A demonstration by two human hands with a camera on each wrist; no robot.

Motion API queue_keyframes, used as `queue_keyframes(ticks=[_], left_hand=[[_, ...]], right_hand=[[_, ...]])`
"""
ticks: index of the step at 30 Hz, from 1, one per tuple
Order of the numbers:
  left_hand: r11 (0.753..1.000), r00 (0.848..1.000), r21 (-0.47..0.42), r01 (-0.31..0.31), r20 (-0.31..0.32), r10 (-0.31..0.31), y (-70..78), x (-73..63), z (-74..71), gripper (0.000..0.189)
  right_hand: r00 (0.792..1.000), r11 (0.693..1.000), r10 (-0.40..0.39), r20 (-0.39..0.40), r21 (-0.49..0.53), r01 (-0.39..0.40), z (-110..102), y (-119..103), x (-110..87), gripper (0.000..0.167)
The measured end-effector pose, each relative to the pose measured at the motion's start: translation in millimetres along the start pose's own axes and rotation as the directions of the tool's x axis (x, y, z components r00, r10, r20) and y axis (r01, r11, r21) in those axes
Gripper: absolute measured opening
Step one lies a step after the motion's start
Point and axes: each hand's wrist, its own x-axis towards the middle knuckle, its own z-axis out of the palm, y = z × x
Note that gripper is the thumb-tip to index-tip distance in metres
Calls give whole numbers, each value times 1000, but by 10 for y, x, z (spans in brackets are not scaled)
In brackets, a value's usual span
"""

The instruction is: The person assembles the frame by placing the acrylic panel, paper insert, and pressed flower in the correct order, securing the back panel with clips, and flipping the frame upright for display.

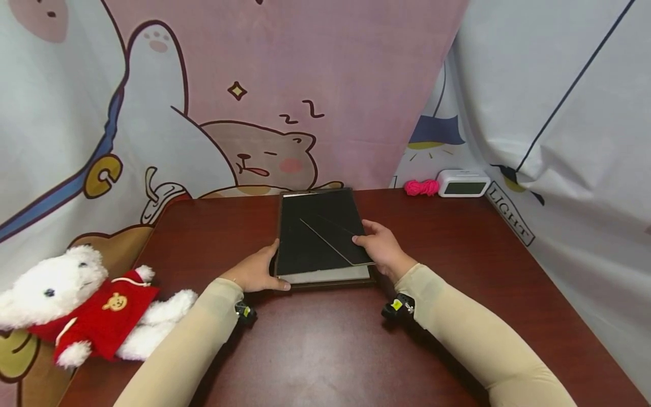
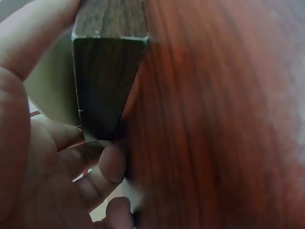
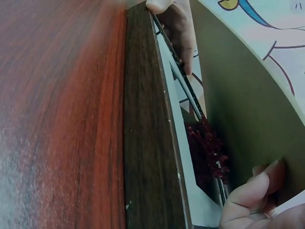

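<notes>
The frame, dark and wood-grained, lies on the brown table, between my two hands and well short of my sleeves' upper ends. Over it sits a black board, crossed by a pale slanting line; its near right corner is raised, so that a white strip shows along the frame's near side. In the right wrist view the board's underside is olive-brown, and in the gap below it appears a dark red tuft, whose nature I cannot tell. My right hand pinches the raised corner, thumb above and fingers beneath. My left hand grips the frame at its near left corner, the thumb along the near side and the fingers at the left side, their tips curled in. Each wrist bears a small black camera below a cream sleeve. To the left lies a white plush toy in a red top. At the far right, pink yarn sits just beside a white clock. Behind hangs a cartoon-printed cloth.
</notes>
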Motion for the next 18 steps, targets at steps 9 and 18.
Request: queue_keyframes(ticks=[9,18], left_hand=[[995,999,-93,45,5,-45,0,-14,1,141],[993,999,-110,46,-10,-48,14,-28,0,137]], right_hand=[[999,998,-14,-36,-65,11,62,34,64,69],[999,943,-39,18,-330,43,-20,17,102,72]])
